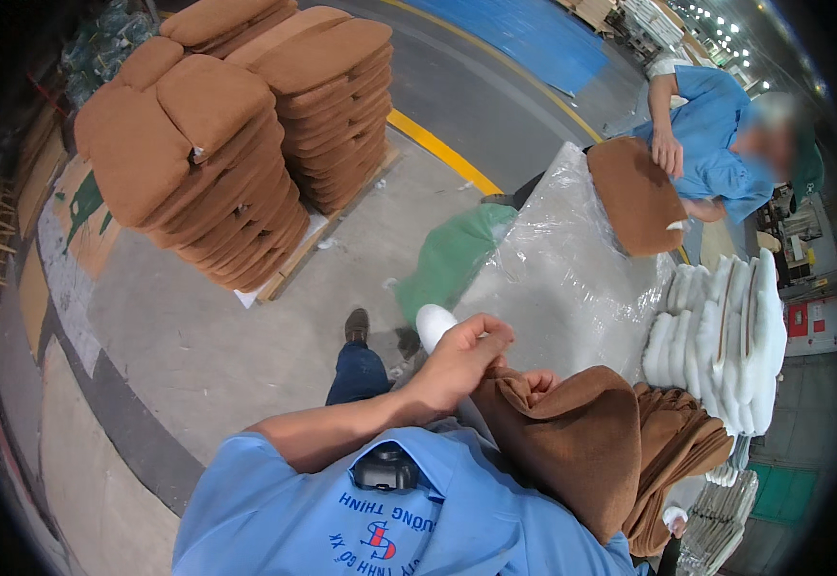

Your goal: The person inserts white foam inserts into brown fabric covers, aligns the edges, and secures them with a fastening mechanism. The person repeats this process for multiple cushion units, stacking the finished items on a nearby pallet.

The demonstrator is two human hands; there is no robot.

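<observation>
A brown fabric cushion cover hangs in front of me over my right side, its gathered edge up between my two hands. My left hand is closed, with thumb and fingers pinched at that edge. Beside it, my right hand has its fingers curled on the cover's edge; the cloth hides the rest of that hand and forearm. A rounded white piece shows just beyond my left hand, mostly covered by it. More folded brown covers lie to the right of the one I hold.
A plastic-wrapped table stands ahead, a green sheet hanging at its left. Across it, a person in blue handles a brown cushion. White pads are stacked right. Tall stacks of brown cushions stand on a pallet left.
</observation>
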